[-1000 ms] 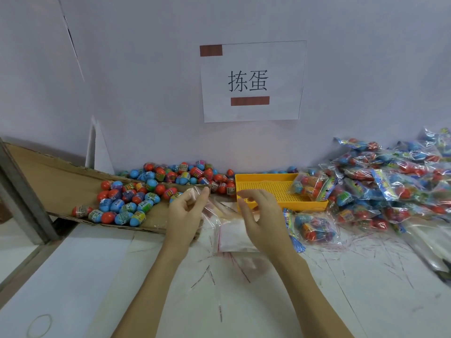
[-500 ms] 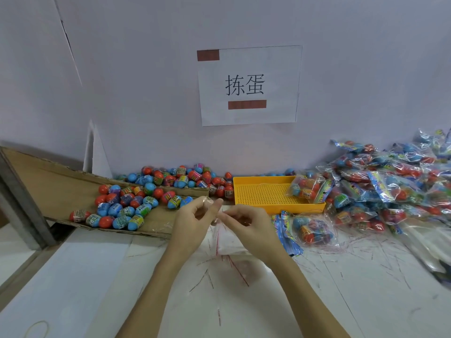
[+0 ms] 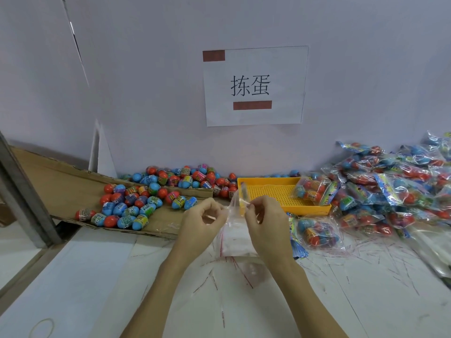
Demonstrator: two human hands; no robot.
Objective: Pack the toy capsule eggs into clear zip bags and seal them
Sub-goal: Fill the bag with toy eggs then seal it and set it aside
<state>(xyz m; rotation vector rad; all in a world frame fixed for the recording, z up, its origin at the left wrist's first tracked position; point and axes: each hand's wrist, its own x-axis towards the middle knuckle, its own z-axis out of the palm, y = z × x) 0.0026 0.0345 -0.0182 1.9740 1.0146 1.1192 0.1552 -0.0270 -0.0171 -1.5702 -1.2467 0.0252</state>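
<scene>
An empty clear zip bag (image 3: 236, 203) is held upright above the middle of the white tabletop (image 3: 341, 301), its mouth pinched from both sides: the left hand (image 3: 203, 222) grips the left edge between thumb and fingertips, and the right hand (image 3: 267, 219) pinches the right edge in the same manner. Directly beneath the hands lies a flat stack of further clear zip bags (image 3: 235, 240) with red seal lines. Loose toy capsule eggs (image 3: 136, 206), red, blue and multicoloured, rest on a flattened cardboard sheet (image 3: 61, 184) toward the left edge and continue in a heap along the back wall. A yellow perforated tray (image 3: 275, 191) sits behind the hands near the back edge, with one filled bag (image 3: 313, 191) leaning on its right rim. Another filled bag (image 3: 318, 232) lies just right of the right hand, and a large pile of packed bags (image 3: 395, 184) occupies the back right corner. A paper sign (image 3: 255, 85) with two printed characters is fixed to the wall. Thin red strips (image 3: 240, 269) litter the tabletop, and a rubber band (image 3: 41, 328) lies near the front left corner.
</scene>
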